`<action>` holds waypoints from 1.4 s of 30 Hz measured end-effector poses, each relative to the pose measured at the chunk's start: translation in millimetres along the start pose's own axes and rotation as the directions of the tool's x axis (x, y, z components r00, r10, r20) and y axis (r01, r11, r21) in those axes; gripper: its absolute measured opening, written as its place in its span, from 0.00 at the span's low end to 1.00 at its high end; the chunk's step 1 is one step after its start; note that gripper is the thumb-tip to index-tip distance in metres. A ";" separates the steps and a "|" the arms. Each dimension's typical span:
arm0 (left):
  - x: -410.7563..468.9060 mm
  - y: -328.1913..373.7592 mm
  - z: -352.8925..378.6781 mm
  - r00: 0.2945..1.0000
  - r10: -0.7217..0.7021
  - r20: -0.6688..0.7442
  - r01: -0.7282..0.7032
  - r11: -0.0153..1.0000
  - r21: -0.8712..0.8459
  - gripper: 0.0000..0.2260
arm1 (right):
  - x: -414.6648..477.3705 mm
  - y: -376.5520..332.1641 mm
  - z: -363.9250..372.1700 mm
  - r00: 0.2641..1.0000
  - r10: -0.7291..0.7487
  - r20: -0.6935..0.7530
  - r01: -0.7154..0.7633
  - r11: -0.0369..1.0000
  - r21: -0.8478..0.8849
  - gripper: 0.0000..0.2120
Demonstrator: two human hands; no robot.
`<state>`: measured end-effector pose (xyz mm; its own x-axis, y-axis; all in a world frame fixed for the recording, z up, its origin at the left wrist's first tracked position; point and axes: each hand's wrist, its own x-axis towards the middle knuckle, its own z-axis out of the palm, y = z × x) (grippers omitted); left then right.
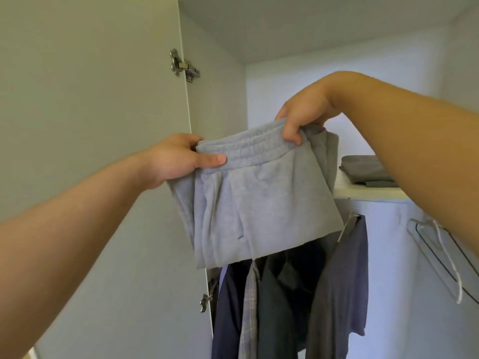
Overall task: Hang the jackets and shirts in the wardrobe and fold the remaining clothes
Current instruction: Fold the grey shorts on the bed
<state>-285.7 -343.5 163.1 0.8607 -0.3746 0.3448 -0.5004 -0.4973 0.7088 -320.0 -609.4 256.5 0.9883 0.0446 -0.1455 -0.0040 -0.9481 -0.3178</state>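
Observation:
Folded light grey sweatpants (259,200) hang in the air in front of the open wardrobe, waistband up. My left hand (178,159) grips the waistband's left end, thumb across the front. My right hand (302,117) pinches the waistband's right end, slightly higher. Behind the sweatpants runs a white wardrobe shelf (370,193) carrying a stack of folded dark grey clothes (368,170). Below the shelf hang several dark shirts and jackets (282,307), among them a plaid one and a grey-blue one (344,288).
The wardrobe door (90,125) stands open at the left, with metal hinges (181,64) on its edge. A white garment with a drawstring (440,252) hangs at the right. Another shelf (311,27) sits overhead.

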 end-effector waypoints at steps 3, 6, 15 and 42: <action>16.4 7.0 4.1 0.999 0.009 -0.053 -0.014 0.994 -0.113 0.15 | 15.5 3.9 -22.8 0.996 0.021 -0.084 -0.021 1.000 0.001 0.14; 32.4 13.6 13.3 0.996 -0.010 -0.090 -0.009 0.978 -0.210 0.14 | 33.7 1.5 -47.0 0.990 0.034 -0.134 -0.042 0.998 -0.055 0.22; 150.3 -23.3 44.1 0.866 -0.426 -0.262 0.314 0.871 -0.378 0.14 | 177.5 -18.1 -59.9 0.786 -0.302 -0.539 -0.046 0.841 -0.539 0.26; 281.8 -104.0 128.3 0.980 -0.191 0.051 0.085 0.637 0.766 0.20 | 322.7 97.7 63.6 0.958 -0.016 -0.288 0.019 1.000 0.008 0.23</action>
<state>-3.2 -497.7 107.6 0.9346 -0.3118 0.1710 -0.3179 -0.9481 0.0089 -11.1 -667.7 118.9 0.9902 -0.0331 0.1354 0.0133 -0.9445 -0.3283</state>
